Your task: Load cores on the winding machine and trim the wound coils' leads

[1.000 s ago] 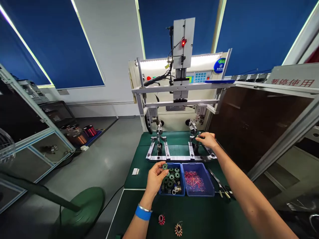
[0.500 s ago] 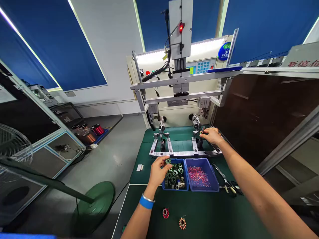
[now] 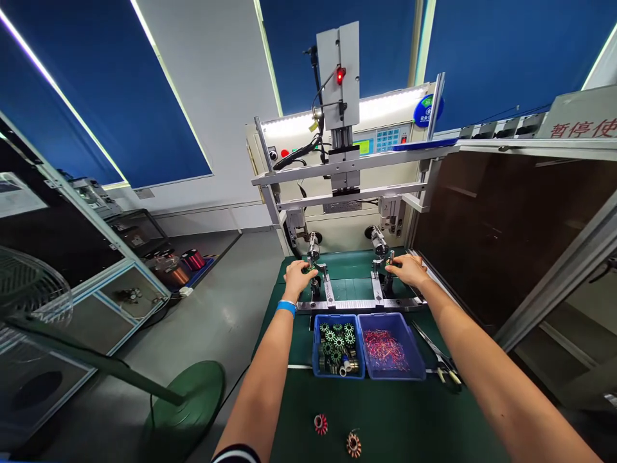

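My left hand (image 3: 297,280) is closed around a green stator core (image 3: 312,269) at the left upright post of the winding machine (image 3: 343,168). Over at the right post, my right hand (image 3: 409,270) pinches another stator core (image 3: 388,263), mostly hidden by the fingers. Both posts stand behind a metal bar fixture (image 3: 354,305), below two silver winding heads. Nearer to me, a blue bin (image 3: 315,369) holds several green stator cores and some metal and white cylinders. Beside it, a second blue bin (image 3: 415,360) contains red and purple wire scraps (image 3: 384,347).
Scissors (image 3: 443,363) lie right of the bins. A red-wound stator (image 3: 321,424) and a copper-wound stator (image 3: 353,444) rest on the green bench (image 3: 409,418). A fan with a green base (image 3: 193,392) stands left on the floor. A dark panel (image 3: 482,225) borders the right side.
My left hand has moved from above the stator bin, forward and up to the left post, carrying a green stator core. My right hand stays at the right post. The view has shifted slightly.
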Demonstrator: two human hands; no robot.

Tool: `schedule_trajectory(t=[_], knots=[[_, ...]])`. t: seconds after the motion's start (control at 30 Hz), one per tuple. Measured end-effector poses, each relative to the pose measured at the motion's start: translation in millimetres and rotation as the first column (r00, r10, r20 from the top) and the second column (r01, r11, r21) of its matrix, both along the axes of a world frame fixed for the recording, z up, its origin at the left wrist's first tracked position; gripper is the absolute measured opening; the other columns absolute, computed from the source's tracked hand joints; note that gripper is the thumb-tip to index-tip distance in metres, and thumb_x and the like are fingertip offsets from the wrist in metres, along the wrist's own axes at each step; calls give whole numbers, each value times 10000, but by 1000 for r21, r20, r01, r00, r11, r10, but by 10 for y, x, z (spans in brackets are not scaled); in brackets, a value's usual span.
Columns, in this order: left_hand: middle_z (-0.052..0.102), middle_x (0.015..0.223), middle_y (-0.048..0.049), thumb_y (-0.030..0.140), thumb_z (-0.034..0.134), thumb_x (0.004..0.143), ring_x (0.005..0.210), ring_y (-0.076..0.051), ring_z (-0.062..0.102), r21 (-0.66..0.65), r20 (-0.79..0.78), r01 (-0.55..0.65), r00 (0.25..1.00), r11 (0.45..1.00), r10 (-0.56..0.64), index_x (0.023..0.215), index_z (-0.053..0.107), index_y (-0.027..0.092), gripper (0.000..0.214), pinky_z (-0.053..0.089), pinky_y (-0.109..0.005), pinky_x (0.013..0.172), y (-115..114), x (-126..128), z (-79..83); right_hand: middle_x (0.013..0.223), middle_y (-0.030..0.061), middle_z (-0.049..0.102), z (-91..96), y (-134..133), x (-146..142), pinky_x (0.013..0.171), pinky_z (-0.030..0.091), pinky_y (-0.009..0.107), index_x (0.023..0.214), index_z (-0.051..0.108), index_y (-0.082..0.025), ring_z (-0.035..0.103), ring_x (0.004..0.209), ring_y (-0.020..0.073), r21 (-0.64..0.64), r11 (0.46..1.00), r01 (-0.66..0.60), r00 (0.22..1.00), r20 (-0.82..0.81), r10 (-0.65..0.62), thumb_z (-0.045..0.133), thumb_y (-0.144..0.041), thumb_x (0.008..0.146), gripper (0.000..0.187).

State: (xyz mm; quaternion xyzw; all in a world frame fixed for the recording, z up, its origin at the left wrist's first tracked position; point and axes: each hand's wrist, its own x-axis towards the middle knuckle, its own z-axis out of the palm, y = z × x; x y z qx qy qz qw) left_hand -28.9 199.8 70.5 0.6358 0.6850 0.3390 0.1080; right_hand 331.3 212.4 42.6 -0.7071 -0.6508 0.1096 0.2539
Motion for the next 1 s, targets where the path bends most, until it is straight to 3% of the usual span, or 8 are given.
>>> schedule_trajectory(t=[0.17, 0.37, 0.6, 0.73, 0.83, 0.9, 0.93, 1.0], knots=[[520, 1377, -63, 415, 650, 882, 1306, -305, 380, 23, -60, 8, 998, 1000, -7, 1070, 730, 238, 270, 383, -433, 1012, -73, -28, -115, 1183, 84, 624, -69, 37, 35, 900, 399, 465, 1003, 764, -255, 408, 1211, 384, 46, 999, -22, 999, -28, 23, 666, -435, 803, 287], [471, 1416, -10, 397, 663, 880, 1346, -318, 291, -12, -160, 135, 978, 991, -135, 1027, 752, 297, 199, 337, -463, 1065, 51, -154, -86, 1187, 30, 625, -139, 43, 57, 964, 369, 445, 1002, 759, -277, 413, 1214, 334, 95, 995, -16, 998, -57, 22, 667, -400, 810, 246], [504, 1375, -1, 368, 655, 881, 1333, -310, 310, -65, -208, 177, 960, 982, -186, 1043, 745, 324, 191, 335, -462, 1060, 93, -166, -105, 1216, 91, 580, -167, 19, -14, 932, 385, 507, 986, 759, -238, 396, 1182, 370, 158, 985, 63, 995, -90, -49, 678, -409, 783, 277], [400, 1454, -74, 350, 598, 914, 1348, -352, 272, 4, -197, 86, 977, 996, -84, 1216, 668, 276, 319, 321, -518, 1058, -213, 20, -38, 1355, 161, 444, -148, -298, -240, 969, 330, 594, 1116, 701, -173, 310, 1238, 407, 298, 939, 174, 984, -99, -151, 648, -386, 797, 387], [417, 1424, -97, 334, 653, 883, 1306, -337, 335, 34, -193, 162, 969, 986, -152, 1290, 610, 269, 414, 340, -483, 1046, -702, 163, -21, 1276, 159, 496, -199, -805, -479, 978, 349, 559, 1065, 691, -167, 375, 1175, 371, 458, 888, 53, 995, -99, -8, 608, -400, 834, 339], [588, 1193, -25, 295, 792, 773, 1154, -247, 484, -67, -203, 475, 855, 878, -478, 1064, 718, 311, 300, 381, -350, 1005, -1068, 226, -56, 1243, 126, 528, -248, -1214, -638, 1006, 347, 525, 1013, 699, -202, 391, 1175, 339, 527, 830, -184, 968, -51, 246, 575, -387, 874, 263], [617, 1097, -13, 275, 814, 756, 1098, -224, 509, -150, -187, 664, 709, 733, -680, 966, 738, 301, 225, 373, -327, 991, -1234, 245, -83, 1221, 113, 545, -265, -1414, -714, 1010, 345, 519, 985, 702, -215, 391, 1175, 332, 500, 814, -294, 934, -30, 356, 564, -355, 887, 219], [625, 966, -4, 231, 830, 747, 1035, -205, 517, -249, -130, 826, 488, 505, -863, 858, 738, 272, 150, 350, -318, 963, -1495, 264, -140, 1211, 87, 565, -270, -1759, -860, 1005, 339, 524, 927, 705, -231, 376, 1198, 332, 385, 771, -508, 832, -12, 554, 564, -268, 867, 157]])
